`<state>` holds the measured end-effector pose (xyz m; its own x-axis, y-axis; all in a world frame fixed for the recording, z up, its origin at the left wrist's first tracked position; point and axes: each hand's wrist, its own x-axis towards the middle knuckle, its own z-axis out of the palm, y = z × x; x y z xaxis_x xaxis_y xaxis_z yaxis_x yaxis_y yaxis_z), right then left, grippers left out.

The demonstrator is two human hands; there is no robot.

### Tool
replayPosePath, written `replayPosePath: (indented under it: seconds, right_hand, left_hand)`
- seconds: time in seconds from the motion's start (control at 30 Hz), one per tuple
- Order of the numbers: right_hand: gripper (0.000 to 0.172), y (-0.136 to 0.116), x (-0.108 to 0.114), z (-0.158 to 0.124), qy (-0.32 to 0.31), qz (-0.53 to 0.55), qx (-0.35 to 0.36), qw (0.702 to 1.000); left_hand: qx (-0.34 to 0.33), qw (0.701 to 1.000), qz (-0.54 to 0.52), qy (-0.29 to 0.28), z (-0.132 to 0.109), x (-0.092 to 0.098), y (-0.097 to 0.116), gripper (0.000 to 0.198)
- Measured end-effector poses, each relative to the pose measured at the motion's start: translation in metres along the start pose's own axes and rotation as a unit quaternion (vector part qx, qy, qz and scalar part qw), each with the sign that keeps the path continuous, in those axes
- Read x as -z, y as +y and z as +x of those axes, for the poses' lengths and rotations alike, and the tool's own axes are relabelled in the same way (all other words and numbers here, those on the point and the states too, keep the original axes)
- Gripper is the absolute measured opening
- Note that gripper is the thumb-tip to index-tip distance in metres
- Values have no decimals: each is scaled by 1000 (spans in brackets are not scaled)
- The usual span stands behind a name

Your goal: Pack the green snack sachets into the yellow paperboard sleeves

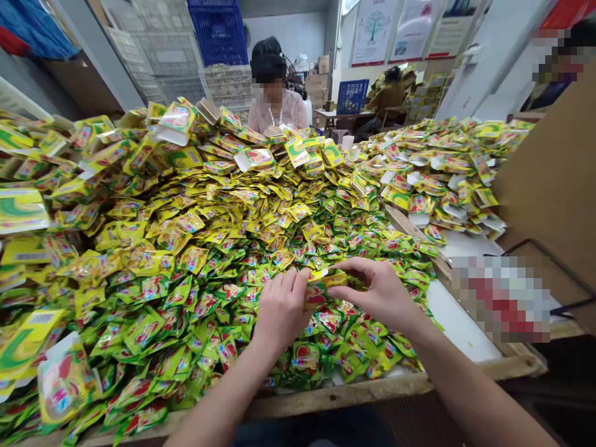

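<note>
Over a heap of green sachets (pixel 186 338), my two hands meet at a small yellow carton (pixel 319 290) with a white flap. My left hand (pixel 282 310) is closed around the carton's left side, its fingers covering part of it. From the other side, my right hand (pixel 386 295) holds the carton's right end between thumb and forefinger. Whether a sachet is inside the carton cannot be made out. Yellow sachets (pixel 186 223) lie farther back in the heap.
Small yellow cartons, some with flaps open (pixel 254 159), are piled behind and left. More cartons (pixel 419 186) lie at right, beyond a wooden divider (pixel 405 223). A wooden edge (pixel 354 392) runs along the front. A large cardboard box (pixel 549 180) stands right. A person (pixel 279 112) sits opposite.
</note>
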<state>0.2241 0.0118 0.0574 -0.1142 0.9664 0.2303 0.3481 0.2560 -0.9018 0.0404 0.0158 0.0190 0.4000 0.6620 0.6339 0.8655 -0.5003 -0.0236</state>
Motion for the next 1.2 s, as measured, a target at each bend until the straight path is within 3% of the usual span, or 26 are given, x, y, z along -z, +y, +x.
replayPosePath:
  seconds: [0.1, 0.2, 0.33, 0.43, 0.5, 0.6, 0.63, 0.77, 0.83, 0.93, 1.03, 1.1, 1.17, 1.2]
  right_hand:
    - [36, 4, -14, 2, 67, 94, -57, 992]
    - [34, 10, -31, 4, 111, 98, -49, 988]
    - [23, 15, -48, 7, 171, 26, 22, 985]
    - [14, 15, -50, 9, 205, -66, 72, 974]
    - [13, 12, -47, 7, 158, -61, 67, 983]
    - [10, 8, -41, 1, 26, -21, 51, 998]
    - [10, 6, -40, -2, 7, -26, 50, 998]
    - [9, 1, -47, -9, 14, -115, 62, 991]
    - [16, 0, -52, -8, -11, -151, 61, 987]
    - [21, 1, -51, 0, -19, -111, 26, 993]
    - [21, 2, -40, 8, 26, 53, -42, 997]
    - [26, 0, -33, 10, 36, 150, -76, 985]
    - [28, -3, -32, 7, 19, 195, -83, 977]
    - [29, -4, -33, 4, 5, 203, -81, 976]
  left_hand:
    - [32, 999, -33, 16, -8, -4, 5, 42]
    - [96, 987, -128, -21, -13, -5, 9, 44]
    - [180, 948, -242, -97, -13, -3, 9, 41]
    - [204, 946, -238, -86, -12, -2, 6, 42]
    - [207, 951, -224, -58, -13, -2, 3, 44]
    - [181, 962, -204, -13, -15, -4, -1, 44]
    - [167, 966, -196, -2, -16, -4, -1, 44]
    - [129, 978, -166, 3, -18, -7, 4, 39]
    - [137, 977, -163, -11, -17, -7, 6, 35]
    - [145, 965, -216, -18, -11, -3, 2, 41]
    - [196, 920, -339, -14, -4, 6, -6, 65]
    - [256, 839, -476, -66, 0, 12, -8, 65]
    - [293, 737, -598, -117, 1, 14, -5, 53]
    - [302, 701, -634, -123, 0, 14, -3, 48]
